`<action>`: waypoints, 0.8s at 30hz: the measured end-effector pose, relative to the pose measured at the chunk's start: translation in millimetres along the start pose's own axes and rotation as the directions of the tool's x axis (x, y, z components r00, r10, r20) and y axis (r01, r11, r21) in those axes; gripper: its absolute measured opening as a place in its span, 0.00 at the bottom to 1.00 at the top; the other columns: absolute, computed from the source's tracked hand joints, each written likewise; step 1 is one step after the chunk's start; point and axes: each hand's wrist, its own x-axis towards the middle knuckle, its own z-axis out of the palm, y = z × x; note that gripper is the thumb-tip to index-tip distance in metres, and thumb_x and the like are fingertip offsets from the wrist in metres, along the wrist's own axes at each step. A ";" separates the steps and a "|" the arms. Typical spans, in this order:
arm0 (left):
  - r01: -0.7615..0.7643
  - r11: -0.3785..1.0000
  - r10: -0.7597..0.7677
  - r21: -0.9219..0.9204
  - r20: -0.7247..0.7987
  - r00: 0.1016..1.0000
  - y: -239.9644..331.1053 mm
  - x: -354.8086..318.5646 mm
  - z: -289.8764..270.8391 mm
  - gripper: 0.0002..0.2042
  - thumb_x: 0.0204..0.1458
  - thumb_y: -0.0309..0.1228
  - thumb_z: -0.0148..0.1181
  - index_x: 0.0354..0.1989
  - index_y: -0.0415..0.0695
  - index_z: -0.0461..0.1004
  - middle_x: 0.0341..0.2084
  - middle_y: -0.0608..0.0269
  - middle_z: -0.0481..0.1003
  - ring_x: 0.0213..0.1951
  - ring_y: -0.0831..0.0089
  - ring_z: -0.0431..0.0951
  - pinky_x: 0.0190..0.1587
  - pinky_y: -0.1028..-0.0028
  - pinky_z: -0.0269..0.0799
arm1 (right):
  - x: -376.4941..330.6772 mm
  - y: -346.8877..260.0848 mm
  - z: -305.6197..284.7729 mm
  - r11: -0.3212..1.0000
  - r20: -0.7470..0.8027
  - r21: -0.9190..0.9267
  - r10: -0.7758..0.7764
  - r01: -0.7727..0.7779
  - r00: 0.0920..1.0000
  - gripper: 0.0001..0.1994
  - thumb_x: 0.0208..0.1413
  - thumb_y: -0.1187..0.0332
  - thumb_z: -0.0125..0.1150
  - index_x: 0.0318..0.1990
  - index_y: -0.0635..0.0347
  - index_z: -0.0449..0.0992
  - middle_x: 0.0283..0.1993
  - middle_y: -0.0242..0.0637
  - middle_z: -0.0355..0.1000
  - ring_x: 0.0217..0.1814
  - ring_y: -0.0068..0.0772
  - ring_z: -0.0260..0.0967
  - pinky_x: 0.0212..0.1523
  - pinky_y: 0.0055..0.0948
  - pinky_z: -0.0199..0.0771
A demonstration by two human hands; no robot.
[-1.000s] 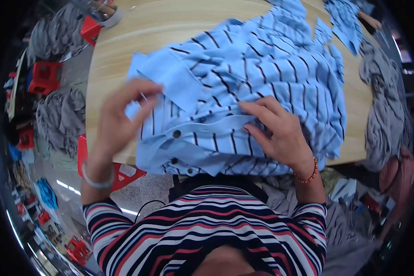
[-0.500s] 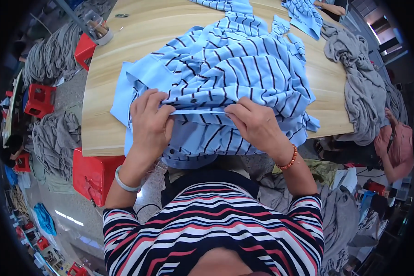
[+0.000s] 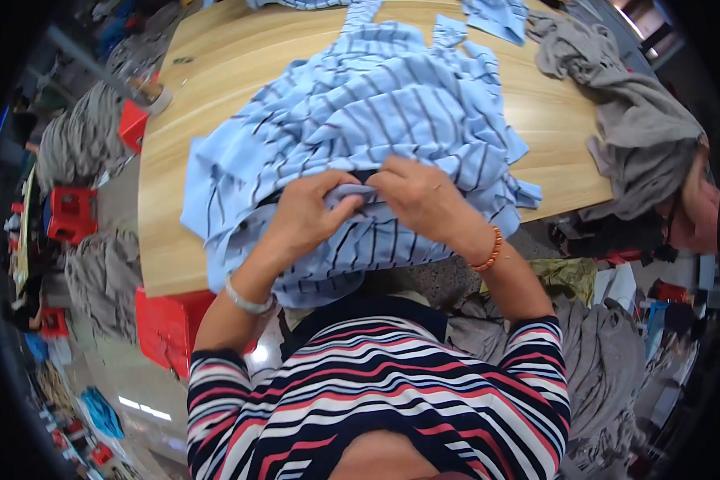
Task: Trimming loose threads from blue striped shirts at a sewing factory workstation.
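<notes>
We have a wood bench [image 3: 224,72] before us, and the blue striped shirt [image 3: 392,104] lies bunched on it, its bulk on the near half and its front part hanging over the near rim toward our lap. Grey cloth [image 3: 644,148] lies over the bench's right side, well apart from the shirt, and a red stool [image 3: 164,328] stands by the near left corner.

Both our hands meet at the middle of the shirt's near side. The left hand [image 3: 304,214] has thumb and forefinger clamped on a narrow edge [image 3: 349,193] of the shirt. The right hand [image 3: 420,200] is just beside it, its fingers together and bent down onto the same edge; its fingertips are partly hidden, but they look clamped as well. A dark gap shows in the cloth just behind the edge.

To handle this edge well, we should pinch only the strip itself and leave the loose folds beneath out of our grip. The hands are best level and close, so that the edge lies flat between them without twisting. Light tension should do, since a knit like this probably stretches, and the overhanging weight could drag the shirt off the bench.
</notes>
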 end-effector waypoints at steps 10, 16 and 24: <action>-0.069 0.989 0.065 0.130 0.033 0.997 -12.1 4.4 8.9 0.08 0.40 0.22 0.62 0.23 0.37 0.67 0.16 0.60 0.65 0.22 0.73 0.64 0.27 0.72 0.58 | -5.6 -10.7 12.9 0.975 -0.200 -0.008 -0.219 0.221 0.955 0.06 0.46 0.74 0.54 0.32 0.64 0.69 0.31 0.40 0.64 0.32 0.41 0.69 0.30 0.35 0.71; 0.433 0.823 -0.297 -0.368 0.371 0.880 -16.6 6.2 -7.1 0.09 0.43 0.23 0.64 0.34 0.38 0.77 0.25 0.73 0.74 0.27 0.83 0.68 0.29 0.79 0.62 | -3.3 -23.0 2.6 0.980 -0.229 0.130 -0.120 0.153 0.966 0.07 0.45 0.75 0.55 0.33 0.65 0.68 0.32 0.41 0.64 0.33 0.42 0.69 0.31 0.35 0.71; 0.408 0.031 -0.360 -0.913 0.370 0.856 -41.5 -5.5 18.2 0.05 0.53 0.27 0.60 0.37 0.42 0.77 0.32 0.62 0.78 0.35 0.70 0.76 0.41 0.70 0.70 | -3.2 -35.4 -8.3 0.970 -0.175 0.182 -0.130 0.162 0.976 0.10 0.46 0.77 0.58 0.38 0.65 0.71 0.34 0.39 0.66 0.30 0.40 0.71 0.27 0.32 0.73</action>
